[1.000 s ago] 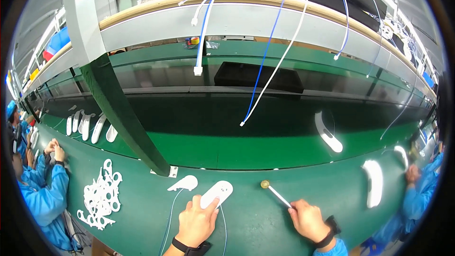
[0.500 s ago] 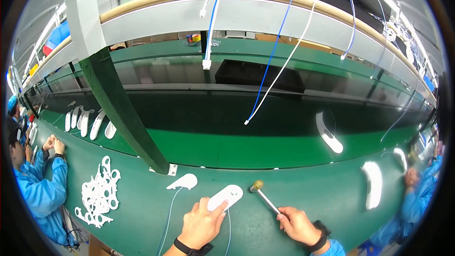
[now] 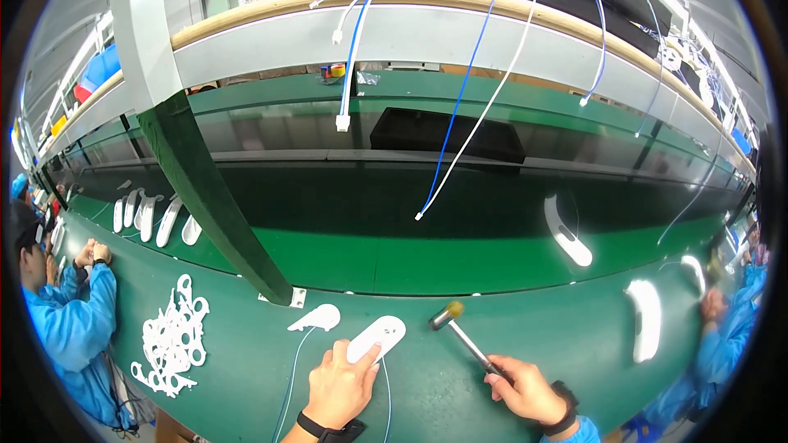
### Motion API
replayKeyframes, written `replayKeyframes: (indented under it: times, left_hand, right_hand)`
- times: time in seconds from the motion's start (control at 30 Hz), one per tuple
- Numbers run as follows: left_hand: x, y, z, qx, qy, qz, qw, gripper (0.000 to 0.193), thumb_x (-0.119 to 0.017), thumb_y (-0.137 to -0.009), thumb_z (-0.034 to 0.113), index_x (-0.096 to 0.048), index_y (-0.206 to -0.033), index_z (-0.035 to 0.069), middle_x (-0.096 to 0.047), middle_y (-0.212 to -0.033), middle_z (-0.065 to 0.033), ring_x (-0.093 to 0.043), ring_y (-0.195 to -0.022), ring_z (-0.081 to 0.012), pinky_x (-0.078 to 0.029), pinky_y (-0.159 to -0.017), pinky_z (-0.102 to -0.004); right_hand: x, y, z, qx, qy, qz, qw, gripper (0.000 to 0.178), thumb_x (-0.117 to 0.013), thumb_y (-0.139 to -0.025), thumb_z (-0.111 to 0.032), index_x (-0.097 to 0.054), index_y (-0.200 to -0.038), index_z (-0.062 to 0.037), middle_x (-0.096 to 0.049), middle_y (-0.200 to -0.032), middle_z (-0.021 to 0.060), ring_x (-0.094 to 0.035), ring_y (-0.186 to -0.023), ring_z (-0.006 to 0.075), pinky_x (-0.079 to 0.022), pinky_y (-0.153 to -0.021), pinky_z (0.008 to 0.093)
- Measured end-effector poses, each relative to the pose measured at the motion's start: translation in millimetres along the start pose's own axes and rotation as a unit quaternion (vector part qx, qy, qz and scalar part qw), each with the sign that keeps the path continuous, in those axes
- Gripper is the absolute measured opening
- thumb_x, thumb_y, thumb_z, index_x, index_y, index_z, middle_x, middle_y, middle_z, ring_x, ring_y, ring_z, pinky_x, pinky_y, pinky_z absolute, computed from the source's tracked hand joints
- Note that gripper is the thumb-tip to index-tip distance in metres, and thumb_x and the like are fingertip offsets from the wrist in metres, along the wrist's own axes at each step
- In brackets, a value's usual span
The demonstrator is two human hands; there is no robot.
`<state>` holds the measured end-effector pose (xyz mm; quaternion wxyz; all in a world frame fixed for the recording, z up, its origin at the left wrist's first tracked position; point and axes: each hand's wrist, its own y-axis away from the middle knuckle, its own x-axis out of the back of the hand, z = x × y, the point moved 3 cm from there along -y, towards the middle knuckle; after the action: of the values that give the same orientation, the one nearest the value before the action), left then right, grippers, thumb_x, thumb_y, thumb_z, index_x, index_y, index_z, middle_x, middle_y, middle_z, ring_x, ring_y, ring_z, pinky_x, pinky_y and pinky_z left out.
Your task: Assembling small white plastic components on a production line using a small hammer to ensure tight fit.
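My left hand (image 3: 338, 385) rests on the near end of a white oval plastic housing (image 3: 377, 337) lying on the green bench, fingers pressing it down. My right hand (image 3: 525, 390) grips the handle of a small hammer (image 3: 460, 330), whose yellowish head hangs just right of the housing, a little above the surface. A thin blue-white cable (image 3: 289, 385) runs from beside my left hand toward the bench's near edge. A second white housing piece (image 3: 316, 317) lies just left of the first.
A pile of white plastic frames (image 3: 171, 338) lies at the left. More white housings (image 3: 566, 234) sit on the conveyor belt (image 3: 460, 258). A green post (image 3: 209, 197) slants down ahead. Cables (image 3: 460, 115) hang from above. People in blue work at both sides.
My right hand has brought the hammer left and nearer the white housing. My left hand has stayed pressed on the housing.
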<state>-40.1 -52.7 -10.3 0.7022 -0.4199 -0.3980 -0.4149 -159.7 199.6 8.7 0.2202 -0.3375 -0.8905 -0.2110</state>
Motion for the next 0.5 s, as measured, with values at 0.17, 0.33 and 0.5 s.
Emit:
replayKeyframes:
  times: [0.17, 0.33, 0.5]
  left_hand:
    - [2.1, -2.6, -1.3, 0.010, -0.003, 0.008, 1.000, 0.036, -0.070, -0.081, 0.020, -0.066, -0.117, 0.023, -0.051, -0.098, -0.0142, -0.060, -0.071, -0.0320, -0.051, -0.050, -0.0405]
    - [4.6, -1.4, 0.3, 0.014, -0.002, 0.010, 1.000, 0.036, -0.070, -0.082, 0.020, -0.065, -0.117, 0.023, -0.052, -0.098, -0.0145, -0.061, -0.072, -0.0325, -0.051, -0.049, -0.0410]
    - [5.7, -5.2, -5.7, 0.019, -0.007, 0.038, 0.999, 0.037, -0.070, -0.081, 0.020, -0.066, -0.118, 0.023, -0.052, -0.098, -0.0151, -0.060, -0.072, -0.0318, -0.051, -0.049, -0.0403]
  right_hand:
    - [-16.1, 1.4, 8.8, -0.030, -0.208, -0.125, 0.970, 0.055, -0.058, -0.093, -0.005, -0.034, -0.141, 0.0017, -0.061, -0.093, 0.0030, -0.060, -0.073, 0.0094, -0.049, -0.062, 0.0222]
    - [-16.4, 4.3, -9.4, 0.062, -0.035, -0.058, 0.996, 0.053, -0.056, -0.094, -0.005, -0.034, -0.142, -0.0005, -0.062, -0.091, 0.0041, -0.059, -0.069, 0.0087, -0.048, -0.059, 0.0221]
    - [-28.2, 0.4, 10.7, 0.015, -0.124, -0.042, 0.991, 0.043, -0.054, -0.096, -0.009, -0.040, -0.135, 0.0006, -0.065, -0.084, 0.0028, -0.056, -0.063, 0.0079, -0.048, -0.058, 0.0234]
